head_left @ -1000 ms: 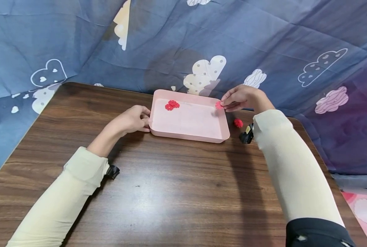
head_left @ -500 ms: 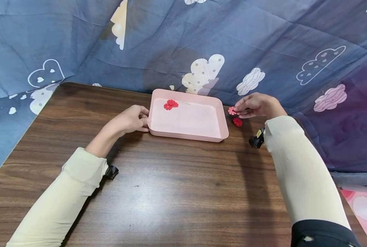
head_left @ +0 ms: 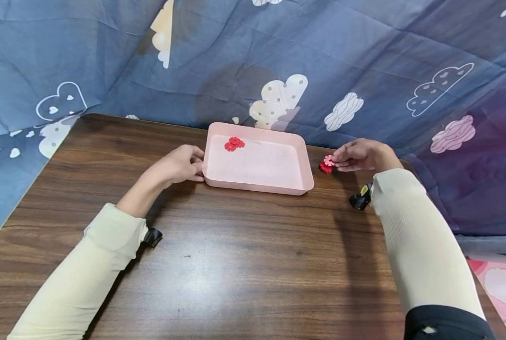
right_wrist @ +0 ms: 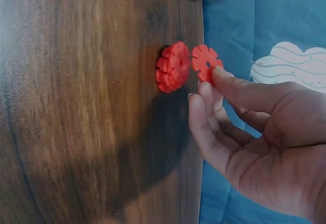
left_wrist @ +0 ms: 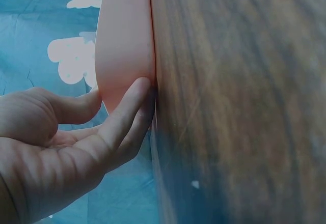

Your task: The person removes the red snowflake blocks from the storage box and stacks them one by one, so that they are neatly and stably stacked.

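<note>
My left hand holds the left wall of a shallow pink tray; in the left wrist view, the thumb meets its rim and fingertips lie against its outer wall. Two or more red interlocking discs, notched like flowers, lie inside at the back left. Right of the tray, my right hand pinches another red interlocking disc between thumb and fingers. Beside this disc in the right wrist view, a small stack of red interlocking discs rests on the table. The held disc partly covers that stack in the head view.
A brown wood-grain table bears everything. Behind it hangs a blue cloth with cloud prints, close to the tray's back edge. Black wrist cameras sit at both sleeves.
My right hand has moved right and toward me, carrying its red interlocking disc from the tray's back right corner to the stack outside. My left hand stays on the tray.
</note>
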`<state>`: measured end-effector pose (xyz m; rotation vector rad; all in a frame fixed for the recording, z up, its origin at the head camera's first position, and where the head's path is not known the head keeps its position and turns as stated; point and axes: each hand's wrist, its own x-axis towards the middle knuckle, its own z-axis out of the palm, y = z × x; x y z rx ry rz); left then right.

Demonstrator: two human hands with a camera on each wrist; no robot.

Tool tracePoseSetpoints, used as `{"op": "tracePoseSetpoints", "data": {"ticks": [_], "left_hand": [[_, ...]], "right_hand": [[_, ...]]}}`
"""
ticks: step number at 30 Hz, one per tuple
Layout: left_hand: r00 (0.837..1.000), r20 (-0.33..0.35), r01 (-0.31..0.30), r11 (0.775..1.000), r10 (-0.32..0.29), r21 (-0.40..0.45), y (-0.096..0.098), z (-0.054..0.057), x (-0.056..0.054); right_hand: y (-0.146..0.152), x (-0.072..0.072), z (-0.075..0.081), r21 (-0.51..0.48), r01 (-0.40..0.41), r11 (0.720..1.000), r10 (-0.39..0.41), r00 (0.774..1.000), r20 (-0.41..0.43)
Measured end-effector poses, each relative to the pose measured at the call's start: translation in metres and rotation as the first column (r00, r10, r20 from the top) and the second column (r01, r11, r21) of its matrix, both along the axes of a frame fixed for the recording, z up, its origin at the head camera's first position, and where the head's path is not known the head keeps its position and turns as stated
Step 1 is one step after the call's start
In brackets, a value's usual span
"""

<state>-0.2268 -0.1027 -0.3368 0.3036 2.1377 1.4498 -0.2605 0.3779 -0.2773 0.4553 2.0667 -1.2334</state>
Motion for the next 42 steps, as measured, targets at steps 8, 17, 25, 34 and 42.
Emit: {"op": "tracePoseSetpoints", "data": {"ticks": [8, 17, 25, 34, 42], "left_hand": [[1.000, 0.002, -0.007, 1.000, 0.007, 0.000, -0.001, 0.000, 0.001], [1.000, -0.005, -0.005, 1.000, 0.005, 0.001, -0.001, -0.001, 0.000], [1.000, -0.007, -0.006, 1.000, 0.006, 0.003, -0.002, 0.000, 0.001], [1.000, -0.016, -0.001, 1.000, 0.001, 0.000, -0.003, 0.002, 0.001], [1.000, -0.007, 0.003, 1.000, -0.003, 0.012, -0.001, 0.000, 0.000]], "right_hand": [[0.002, 0.001, -0.009, -0.016, 0.040, 0.999, -0.040, 0.999, 0.013], [0.002, 0.001, -0.011, -0.021, 0.059, 0.998, -0.058, 0.998, 0.015], [0.002, 0.003, -0.012, 0.012, 0.038, 0.999, -0.038, 0.999, -0.002], [-0.010, -0.002, -0.001, 0.058, 0.038, 0.998, -0.036, 0.999, -0.034], [-0.059, -0.018, 0.024, 0.161, 0.000, 0.987, 0.012, 0.997, -0.072]]}}
